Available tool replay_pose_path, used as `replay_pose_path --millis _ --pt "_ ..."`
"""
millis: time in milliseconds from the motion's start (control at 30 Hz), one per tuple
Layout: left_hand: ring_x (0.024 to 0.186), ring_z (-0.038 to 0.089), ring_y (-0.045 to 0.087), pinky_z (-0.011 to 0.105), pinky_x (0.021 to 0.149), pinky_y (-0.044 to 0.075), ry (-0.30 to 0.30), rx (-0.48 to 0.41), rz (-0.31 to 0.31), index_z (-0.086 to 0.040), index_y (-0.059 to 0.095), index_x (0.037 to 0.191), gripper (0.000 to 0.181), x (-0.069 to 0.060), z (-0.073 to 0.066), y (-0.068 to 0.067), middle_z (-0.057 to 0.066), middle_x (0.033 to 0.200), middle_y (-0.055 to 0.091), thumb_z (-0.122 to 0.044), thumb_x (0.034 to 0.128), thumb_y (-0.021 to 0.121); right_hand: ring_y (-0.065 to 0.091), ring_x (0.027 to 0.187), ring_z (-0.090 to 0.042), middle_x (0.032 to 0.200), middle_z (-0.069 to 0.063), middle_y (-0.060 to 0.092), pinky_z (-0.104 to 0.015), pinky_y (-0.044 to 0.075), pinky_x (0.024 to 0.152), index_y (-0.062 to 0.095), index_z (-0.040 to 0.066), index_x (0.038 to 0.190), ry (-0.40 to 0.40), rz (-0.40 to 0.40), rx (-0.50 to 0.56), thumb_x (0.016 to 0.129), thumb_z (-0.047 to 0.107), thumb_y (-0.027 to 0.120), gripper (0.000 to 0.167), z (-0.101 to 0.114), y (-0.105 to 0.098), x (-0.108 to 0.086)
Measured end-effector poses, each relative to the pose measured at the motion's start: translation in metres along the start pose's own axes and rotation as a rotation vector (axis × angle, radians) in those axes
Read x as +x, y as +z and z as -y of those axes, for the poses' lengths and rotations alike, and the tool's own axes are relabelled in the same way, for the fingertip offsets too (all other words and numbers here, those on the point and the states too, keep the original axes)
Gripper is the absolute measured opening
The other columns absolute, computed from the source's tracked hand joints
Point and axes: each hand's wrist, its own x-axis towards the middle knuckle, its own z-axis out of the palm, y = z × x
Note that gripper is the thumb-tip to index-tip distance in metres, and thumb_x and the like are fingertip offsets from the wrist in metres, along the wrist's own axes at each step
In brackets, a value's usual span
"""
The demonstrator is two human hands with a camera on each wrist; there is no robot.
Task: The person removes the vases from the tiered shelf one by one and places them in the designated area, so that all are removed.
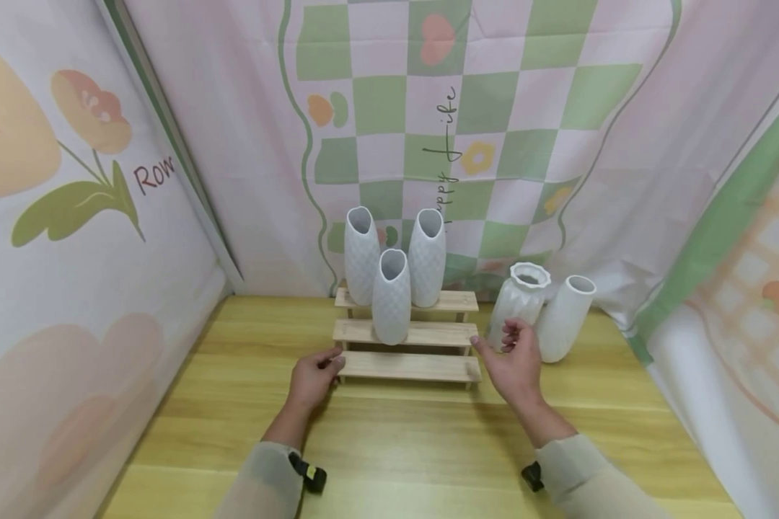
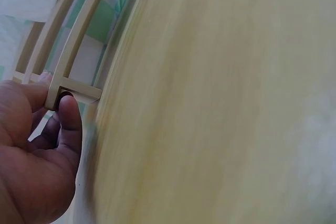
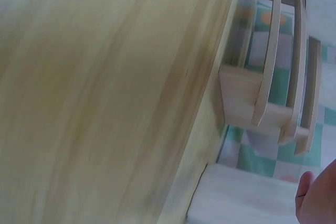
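A three-step wooden display stand (image 1: 409,366) stands on the table in the head view. Two tall white textured vases, a left one (image 1: 361,263) and a right one (image 1: 428,267), stand on its top step; a third vase (image 1: 392,306) is on the middle step. The bottom step is bare. My left hand (image 1: 310,380) pinches the bottom step's left end, thumb on one side and fingers on the other, as the left wrist view confirms. Near the stand's right end, my right hand (image 1: 518,366) has loosely bent fingers and holds nothing. In the right wrist view only its edge (image 3: 317,198) shows, apart from the stand.
Beyond my right hand stand a white vase with a scalloped rim (image 1: 518,299) and a smooth-rimmed white vase (image 1: 566,321). A checkered curtain (image 1: 379,104) hangs behind the wood-grain table (image 1: 389,447). Printed cloth walls (image 1: 104,288) close in the sides.
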Motion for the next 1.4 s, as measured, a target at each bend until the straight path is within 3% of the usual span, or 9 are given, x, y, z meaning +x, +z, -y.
replay_pose_path --millis 133,300,733,967,1200,1400 --pt "0.072 0.018 0.067 0.033 0.063 0.058 0.002 -0.011 -0.004 -0.016 0.074 0.127 0.033 0.0 0.001 0.0 0.004 0.093 0.072 -0.031 0.0978 0.074 0.051 0.099 -0.032 0.117 -0.024 0.052 -0.033 0.045 0.081 0.048 -0.003 0.131 0.009 0.05 0.035 0.082 0.016 0.09 0.067 0.007 0.01 -0.001" --pt "0.072 0.018 0.067 0.033 0.063 0.058 0.003 -0.021 0.002 -0.016 0.074 0.127 0.034 0.001 0.003 0.0 0.005 0.091 0.071 -0.032 0.0976 0.075 0.051 0.102 -0.029 0.118 -0.016 0.051 -0.033 0.045 0.085 0.046 -0.001 0.134 0.026 0.093 0.036 0.083 0.02 0.09 0.07 0.015 0.022 -0.004" --pt "0.07 0.019 0.067 0.031 0.06 0.057 0.022 -0.039 0.008 -0.013 0.074 0.128 0.036 0.002 0.003 0.001 0.004 0.089 0.072 -0.032 0.0967 0.076 0.053 0.102 -0.029 0.121 -0.019 0.053 -0.027 0.049 0.079 0.049 0.001 0.13 -0.014 0.16 0.088 0.08 0.024 0.093 0.07 0.025 0.054 -0.011" --pt "0.07 0.018 0.067 0.032 0.063 0.058 0.006 -0.045 0.003 -0.014 0.074 0.127 0.035 0.003 0.004 0.0 0.004 0.089 0.072 -0.031 0.0968 0.076 0.055 0.107 -0.034 0.12 -0.013 0.051 -0.034 0.055 0.083 0.049 0.006 0.131 0.002 0.214 0.063 0.08 0.033 0.093 0.072 0.04 0.067 -0.014" --pt "0.071 0.019 0.067 0.032 0.061 0.057 -0.012 -0.055 -0.001 -0.015 0.075 0.126 0.033 0.003 0.004 0.001 0.005 0.089 0.071 -0.03 0.0966 0.076 0.052 0.108 -0.034 0.119 -0.017 0.05 -0.042 0.048 0.087 0.047 0.001 0.132 -0.029 0.237 0.078 0.079 0.026 0.094 0.075 0.046 0.079 -0.012" --pt "0.07 0.019 0.067 0.033 0.061 0.058 -0.004 -0.057 -0.006 -0.014 0.075 0.126 0.032 0.003 0.004 0.001 0.004 0.089 0.071 -0.029 0.0965 0.076 0.053 0.116 -0.034 0.132 -0.015 0.052 -0.047 0.051 0.096 0.046 0.002 0.141 -0.042 0.276 0.114 0.078 0.026 0.094 0.082 0.057 0.09 -0.012"
